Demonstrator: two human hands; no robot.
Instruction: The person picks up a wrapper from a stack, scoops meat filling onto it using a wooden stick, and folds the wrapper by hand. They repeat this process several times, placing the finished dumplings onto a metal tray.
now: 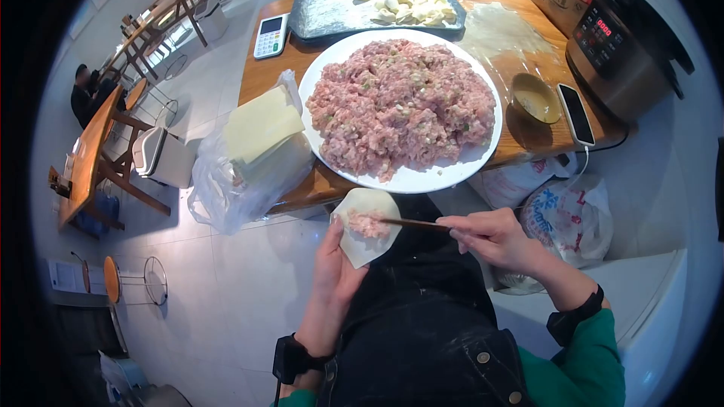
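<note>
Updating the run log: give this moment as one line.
left hand holds wrapper | right hand holds chopsticks on filling | meat plate ahead

wrapper (pixel 371 250): pale, open, face-up | filling dab (pixel 366 224): pink, on wrapper ctr | chopsticks (pixel 415 223): dark, tips in filling dab

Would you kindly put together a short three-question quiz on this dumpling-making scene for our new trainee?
1. True or false: the left hand holds a wrapper with a dab of filling on it.
2. Which thing does the right hand grip? A) a spoon B) a thin stick C) a knife
3. Fill in: the folded dumplings lie on the dark ____ behind the white plate of minced meat.

Key: 1 true; 2 B; 3 tray.
</note>
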